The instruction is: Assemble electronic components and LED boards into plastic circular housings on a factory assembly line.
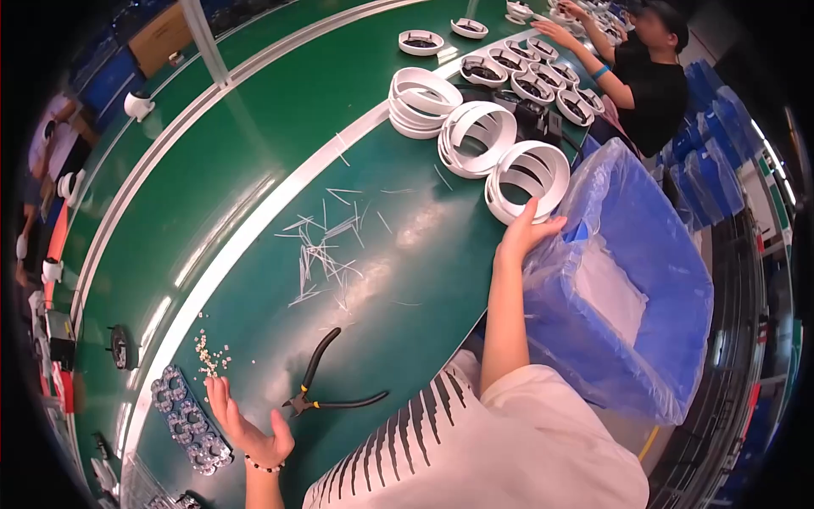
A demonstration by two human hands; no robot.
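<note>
Green bench (280,144) carries three stacks of white rings; my right hand (524,233) grips the nearest ring stack (527,180), fingers curled on its rim. Blue-lined bin (632,280) beside it looks nearly empty. Pliers (326,386) idle, trimmed slivers (326,246) scattered. Left hand (246,424) open, flat by small white bits (210,352).

rings (526,180): white plastic, glossy
table (280,119): green, smooth, sheeny
bag (632,280): blue plastic film, crinkled
pliers (326,382): black matt grips
</note>
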